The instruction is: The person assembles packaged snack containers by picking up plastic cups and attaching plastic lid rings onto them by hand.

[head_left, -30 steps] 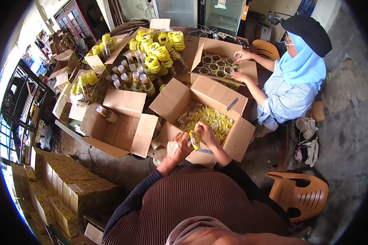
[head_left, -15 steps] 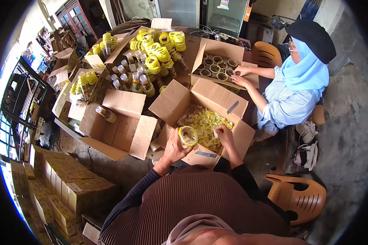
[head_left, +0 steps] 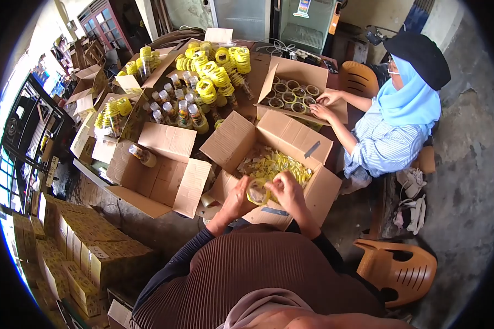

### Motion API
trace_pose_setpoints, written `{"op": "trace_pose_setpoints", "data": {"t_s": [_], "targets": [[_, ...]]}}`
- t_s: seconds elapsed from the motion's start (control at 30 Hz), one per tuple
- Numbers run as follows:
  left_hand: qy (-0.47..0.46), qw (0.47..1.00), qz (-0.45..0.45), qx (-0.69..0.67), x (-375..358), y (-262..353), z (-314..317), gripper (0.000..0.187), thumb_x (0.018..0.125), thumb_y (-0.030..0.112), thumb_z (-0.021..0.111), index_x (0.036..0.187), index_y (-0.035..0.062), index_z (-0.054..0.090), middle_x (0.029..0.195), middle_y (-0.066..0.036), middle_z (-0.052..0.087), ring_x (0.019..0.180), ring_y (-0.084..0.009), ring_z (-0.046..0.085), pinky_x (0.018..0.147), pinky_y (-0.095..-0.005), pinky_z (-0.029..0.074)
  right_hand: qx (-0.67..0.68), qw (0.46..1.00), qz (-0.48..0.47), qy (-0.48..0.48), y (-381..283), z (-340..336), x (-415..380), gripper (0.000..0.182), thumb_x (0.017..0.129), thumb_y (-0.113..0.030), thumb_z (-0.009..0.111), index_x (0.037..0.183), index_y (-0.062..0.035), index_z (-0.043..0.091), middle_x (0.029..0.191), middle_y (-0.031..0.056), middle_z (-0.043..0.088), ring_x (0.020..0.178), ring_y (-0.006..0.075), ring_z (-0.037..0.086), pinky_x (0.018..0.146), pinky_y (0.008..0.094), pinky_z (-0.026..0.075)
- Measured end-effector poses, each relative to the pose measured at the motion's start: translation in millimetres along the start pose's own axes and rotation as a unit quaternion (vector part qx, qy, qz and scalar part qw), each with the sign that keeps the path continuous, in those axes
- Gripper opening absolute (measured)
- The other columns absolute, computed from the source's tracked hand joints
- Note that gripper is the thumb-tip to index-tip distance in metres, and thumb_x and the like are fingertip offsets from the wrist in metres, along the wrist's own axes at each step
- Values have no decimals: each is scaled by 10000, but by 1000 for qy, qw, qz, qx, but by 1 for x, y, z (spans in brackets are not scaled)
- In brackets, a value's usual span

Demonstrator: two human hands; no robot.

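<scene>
My left hand (head_left: 237, 199) grips a small clear bottle (head_left: 256, 191) with a yellow band around it, held over the near edge of an open cardboard box (head_left: 318, 193). My right hand (head_left: 286, 189) meets it from the right, fingers on the yellow band at the bottle's top. The box is filled with loose yellow plastic bands (head_left: 280, 165). Both my arms are in dark sleeves.
An empty open box (head_left: 159, 175) lies left, one bottle (head_left: 142, 155) on its flap. Clear bottles (head_left: 175, 107) and yellow-capped ones (head_left: 214, 71) crowd the table. A person in a blue headscarf (head_left: 400, 104) reaches into a box of bottles (head_left: 291, 96). An orange chair (head_left: 398, 271) stands right.
My right hand came back from the box of bands to the bottle in my left hand. The bottle dropped slightly lower, toward the box's near edge.
</scene>
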State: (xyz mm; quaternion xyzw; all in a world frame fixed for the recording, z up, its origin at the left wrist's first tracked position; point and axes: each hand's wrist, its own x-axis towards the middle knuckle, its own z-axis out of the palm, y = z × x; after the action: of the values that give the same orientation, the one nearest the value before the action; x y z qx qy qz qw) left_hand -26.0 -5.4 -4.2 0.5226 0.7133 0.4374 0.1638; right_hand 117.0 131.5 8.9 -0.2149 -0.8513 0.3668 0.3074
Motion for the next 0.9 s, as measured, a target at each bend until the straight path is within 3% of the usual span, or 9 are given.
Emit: {"op": "trace_pose_setpoints", "data": {"t_s": [0.03,0.07,0.13,0.2,0.33,0.47,0.67,0.8,0.9], "targets": [[-4,999,53,4,0,-4,4,678,666,190,858,1208,17,489,1088,-189,604,1021,-385,607,846,-431,515,-52,997,-56,7,-7,3,0,329,813,-268,764,863,-48,524,808,133,544,737,316,579,638,417,469],[-9,994,106,9,0,-7,7,693,641,202,876,1202,21,510,1102,-178,615,1013,-378,619,854,-434,518,-109,992,-50,-28,-13,5,-2,339,806,-276,758,879,-46,520,823,133,544,757,322,572,673,428,473],[-11,988,115,107,-6,-1,14,603,672,242,838,1160,19,563,1123,-160,603,1048,-343,602,894,-424,511,-149,982,-87,-83,-4,9,-7,299,832,-250,715,899,-37,515,840,143,548,788,337,572,712,437,472],[-83,988,88,98,-7,-4,19,576,666,282,804,1108,10,553,1086,-198,598,999,-395,609,806,-462,526,-141,982,-94,-83,3,12,-14,264,847,-216,686,890,-22,513,832,156,554,806,353,574,709,445,465],[-142,986,44,75,-13,-3,15,512,675,253,754,1087,24,553,994,-213,654,929,-390,633,793,-461,524,-129,981,-75,-123,6,12,-26,188,903,-166,596,913,3,516,862,191,574,844,395,579,721,461,462],[-149,985,32,77,-15,8,4,418,690,238,741,1016,27,585,876,-192,668,850,-370,645,769,-451,515,-129,975,-43,-176,7,14,-33,195,925,-187,566,931,3,521,895,202,577,880,390,589,751,465,473],[-211,973,-34,90,-16,17,-3,462,673,256,745,1048,35,591,860,-190,670,825,-366,646,741,-449,507,-86,978,-70,-179,20,15,-38,163,932,-164,542,933,-1,535,897,195,585,864,394,595,742,469,478],[-210,975,-23,62,-16,28,-5,491,657,227,755,1089,56,596,882,-160,676,847,-353,650,762,-432,508,49,981,-70,-175,32,12,-39,121,932,-106,529,924,13,549,823,183,562,804,381,591,682,436,460],[-181,982,8,59,-20,23,1,440,687,236,737,1052,57,570,872,-178,665,836,-357,661,730,-437,515,143,972,2,-184,35,11,-38,120,935,-88,538,904,22,572,758,130,490,681,288,523,623,365,415]]}}
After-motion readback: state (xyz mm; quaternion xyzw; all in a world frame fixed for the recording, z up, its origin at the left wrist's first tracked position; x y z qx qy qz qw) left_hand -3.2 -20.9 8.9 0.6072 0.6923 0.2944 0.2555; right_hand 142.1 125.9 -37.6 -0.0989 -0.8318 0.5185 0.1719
